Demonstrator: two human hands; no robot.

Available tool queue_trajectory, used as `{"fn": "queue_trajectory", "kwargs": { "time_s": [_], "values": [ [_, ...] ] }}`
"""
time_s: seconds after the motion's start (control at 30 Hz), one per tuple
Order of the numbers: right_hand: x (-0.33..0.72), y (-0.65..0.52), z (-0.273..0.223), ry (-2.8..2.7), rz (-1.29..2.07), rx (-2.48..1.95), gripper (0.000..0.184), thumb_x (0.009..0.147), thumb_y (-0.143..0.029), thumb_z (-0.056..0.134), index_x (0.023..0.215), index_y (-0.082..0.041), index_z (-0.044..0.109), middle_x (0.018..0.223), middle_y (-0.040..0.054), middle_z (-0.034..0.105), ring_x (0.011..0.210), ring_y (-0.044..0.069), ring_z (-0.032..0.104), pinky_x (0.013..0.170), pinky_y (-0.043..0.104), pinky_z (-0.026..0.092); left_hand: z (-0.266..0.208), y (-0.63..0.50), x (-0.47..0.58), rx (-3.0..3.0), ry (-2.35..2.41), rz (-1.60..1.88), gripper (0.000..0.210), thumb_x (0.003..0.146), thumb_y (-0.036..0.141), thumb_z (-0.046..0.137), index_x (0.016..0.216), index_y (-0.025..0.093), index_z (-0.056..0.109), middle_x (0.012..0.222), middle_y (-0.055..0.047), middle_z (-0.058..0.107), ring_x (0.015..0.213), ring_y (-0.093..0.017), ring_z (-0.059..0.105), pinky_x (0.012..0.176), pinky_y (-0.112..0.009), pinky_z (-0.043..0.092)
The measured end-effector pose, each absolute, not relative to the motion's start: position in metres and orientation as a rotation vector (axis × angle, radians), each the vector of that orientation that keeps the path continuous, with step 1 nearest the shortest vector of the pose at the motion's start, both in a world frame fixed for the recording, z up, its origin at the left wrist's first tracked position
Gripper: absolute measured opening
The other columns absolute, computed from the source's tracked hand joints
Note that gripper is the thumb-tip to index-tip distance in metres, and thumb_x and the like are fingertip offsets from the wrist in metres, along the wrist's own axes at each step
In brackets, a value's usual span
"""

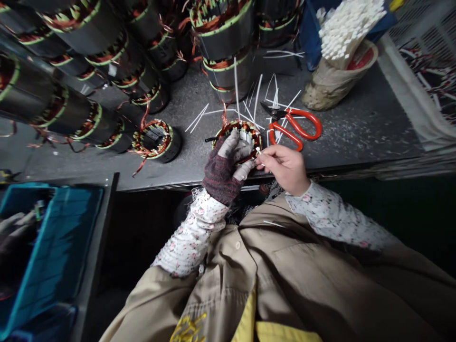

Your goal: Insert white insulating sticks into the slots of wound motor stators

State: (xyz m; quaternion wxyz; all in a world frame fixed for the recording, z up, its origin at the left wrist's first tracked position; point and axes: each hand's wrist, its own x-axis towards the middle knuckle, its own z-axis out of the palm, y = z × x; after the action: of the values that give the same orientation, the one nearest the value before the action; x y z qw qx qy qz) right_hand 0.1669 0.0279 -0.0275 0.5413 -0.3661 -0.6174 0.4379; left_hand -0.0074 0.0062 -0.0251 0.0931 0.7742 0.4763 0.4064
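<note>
While the wound stator point(254, 133) is being gripped by the gloved left hand point(224, 164), with fingers being curled over its rim into the bore, a white cable tie point(258, 150) is being pinched near its head by the bare right hand point(287, 166). In this head view, the stator is being held with its axis roughly upright, bore facing up; it is lying just beyond the left palm and left of the right fingertips, the left hand being nearer. The tie's head is being held at the stator's near-right rim; whether that rim is being touched cannot be told. Red-handled cutters point(309, 137) are lying just beyond the right hand; a second stator point(170, 148) is standing apart, left of the left hand.
</note>
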Motion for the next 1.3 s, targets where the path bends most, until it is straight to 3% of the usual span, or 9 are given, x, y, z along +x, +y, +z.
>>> {"fn": "queue_trajectory", "kwargs": {
  "time_s": [0.1,0.17,0.5,0.67,0.83,0.97,1.07,1.17,1.3],
  "values": [
    [0.174,0.022,-0.020,-1.507,0.992,-0.886,0.031,0.095,-0.046,0.068,0.079,-0.020,0.070,0.066,-0.0014,0.069,0.050,0.009,0.056,0.049,0.023,0.044,-0.018,0.007,-0.006,2.224,1.333,1.368,0.023,0.104,0.036,0.056,0.124,0.027,0.063,0.119,-0.006,0.076,0.118,-0.020,0.072,0.108,-0.043,0.059],
    [0.179,0.017,-0.015,-1.560,0.961,-0.871,0.030,0.098,-0.043,0.063,0.079,-0.020,0.069,0.069,-0.0006,0.068,0.054,0.010,0.057,0.051,0.024,0.045,-0.014,0.009,-0.007,2.280,1.387,1.317,0.013,0.103,0.035,0.059,0.107,0.028,0.070,0.105,-0.002,0.079,0.113,-0.019,0.073,0.110,-0.046,0.058],
    [0.171,0.031,-0.023,-1.747,0.655,-0.991,0.023,0.087,-0.023,0.064,0.065,-0.021,0.058,0.058,-0.0038,0.052,0.052,0.011,0.041,0.052,0.028,0.033,-0.015,0.015,-0.013,2.441,1.397,1.147,0.023,0.106,0.035,0.051,0.111,0.025,0.071,0.108,-0.002,0.078,0.114,-0.017,0.073,0.119,-0.044,0.052],
    [0.173,0.027,-0.009,-1.870,0.621,-0.947,0.027,0.089,-0.027,0.065,0.065,-0.020,0.055,0.067,-0.0011,0.052,0.057,0.012,0.044,0.055,0.029,0.032,-0.020,0.021,-0.013,2.477,1.175,1.401,0.014,0.101,0.029,0.059,0.108,0.024,0.071,0.101,-0.002,0.079,0.104,-0.018,0.076,0.115,-0.046,0.054],
    [0.187,0.015,0.022,-1.857,0.827,-0.743,0.032,0.096,-0.017,0.056,0.064,-0.020,0.056,0.063,-0.0023,0.051,0.060,0.011,0.049,0.058,0.028,0.036,-0.017,0.018,-0.009,2.527,1.267,1.326,0.016,0.102,0.028,0.057,0.109,0.022,0.070,0.106,-0.003,0.078,0.109,-0.016,0.074,0.111,-0.041,0.054],
    [0.197,0.008,0.025,-1.666,1.185,-0.570,0.028,0.101,-0.036,0.061,0.077,-0.022,0.068,0.081,0.0016,0.064,0.079,0.016,0.060,0.076,0.033,0.048,-0.017,0.013,-0.010,2.453,1.347,1.407,0.017,0.100,0.034,0.063,0.107,0.020,0.066,0.119,-0.009,0.073,0.116,-0.020,0.071,0.099,-0.039,0.061],
    [0.205,0.006,0.018,-1.519,1.540,-0.572,0.039,0.099,-0.051,0.060,0.073,-0.022,0.064,0.073,0.0012,0.061,0.069,0.016,0.058,0.068,0.034,0.049,-0.018,0.013,-0.013,2.485,1.357,1.401,0.016,0.098,0.036,0.068,0.094,0.022,0.062,0.106,-0.005,0.075,0.106,-0.019,0.074,0.100,-0.043,0.062],
    [0.204,0.011,0.018,-1.369,1.540,-0.674,0.041,0.098,-0.047,0.063,0.066,-0.022,0.053,0.059,-0.0032,0.046,0.056,0.013,0.046,0.055,0.029,0.041,-0.016,0.014,-0.012,2.557,1.316,1.360,0.018,0.097,0.033,0.069,0.088,0.023,0.058,0.089,0.000,0.074,0.095,-0.018,0.076,0.108,-0.050,0.058],
    [0.168,0.032,0.024,-1.222,1.385,-0.725,0.042,0.094,-0.052,0.063,0.070,-0.024,0.043,0.068,-0.0021,0.045,0.065,0.014,0.051,0.065,0.032,0.049,-0.013,0.014,-0.007,2.568,1.204,1.266,0.021,0.097,0.032,0.067,0.083,0.023,0.055,0.085,0.000,0.073,0.094,-0.019,0.075,0.108,-0.050,0.059]
  ]
}}
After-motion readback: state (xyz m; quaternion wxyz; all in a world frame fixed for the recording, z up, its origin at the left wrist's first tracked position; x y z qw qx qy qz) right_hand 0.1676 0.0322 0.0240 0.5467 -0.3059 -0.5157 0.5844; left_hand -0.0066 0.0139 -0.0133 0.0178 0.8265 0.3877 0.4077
